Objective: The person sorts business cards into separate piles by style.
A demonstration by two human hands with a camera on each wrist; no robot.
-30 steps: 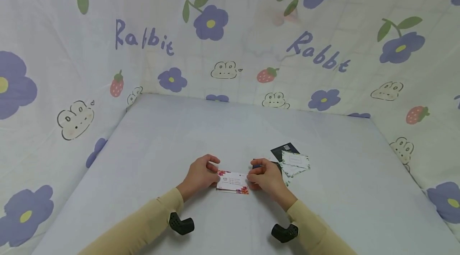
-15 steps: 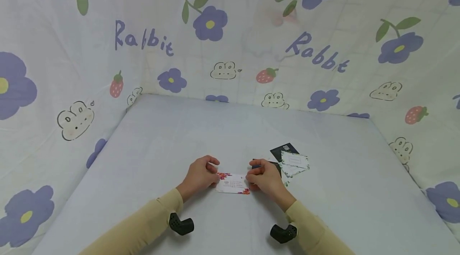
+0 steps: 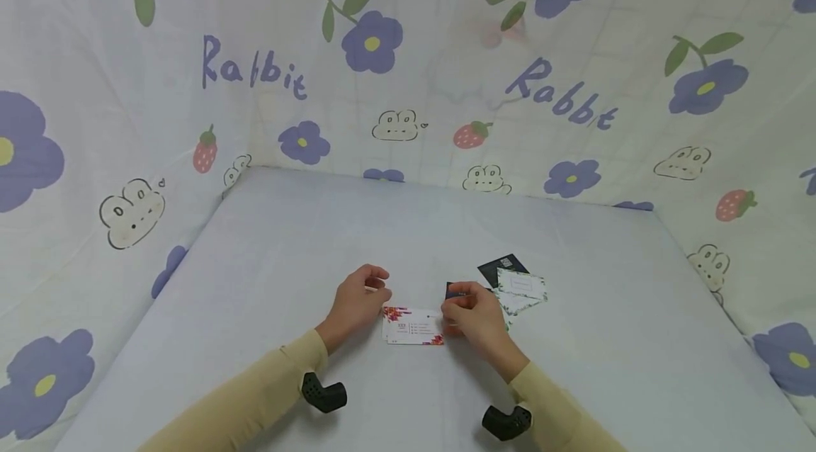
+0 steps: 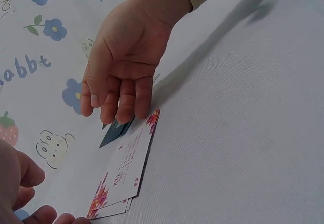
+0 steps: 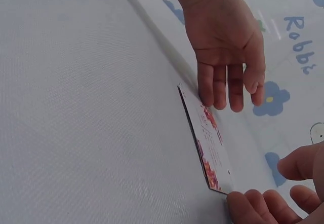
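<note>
A small stack of white business cards [image 3: 413, 328] with red and orange floral corners lies on the table. Along its left side, the edges of lower cards stick out in the left wrist view [image 4: 119, 210]. My left hand [image 3: 358, 300] hovers just off the stack's left end, its fingers loosely bent and holding nothing. At the right end, my right hand [image 3: 474, 312] has its fingertips right at the cards' short edge, fingers gently bent, thumb apart from them. The left wrist view shows the right hand's palm [image 4: 134, 46] facing the stack.
Behind the right hand lie dark cards [image 3: 500, 268] and white cards with green leaf borders [image 3: 523, 283], overlapping one another. A pale cloth covers the table [image 3: 287, 225]. Curtains [image 3: 433, 83] printed with flowers and rabbits enclose its back and sides.
The cards' edges came nearly flush half a second ago; now lower cards show at the left. My left hand has drawn slightly away from the stack, while the right hand has barely shifted.
</note>
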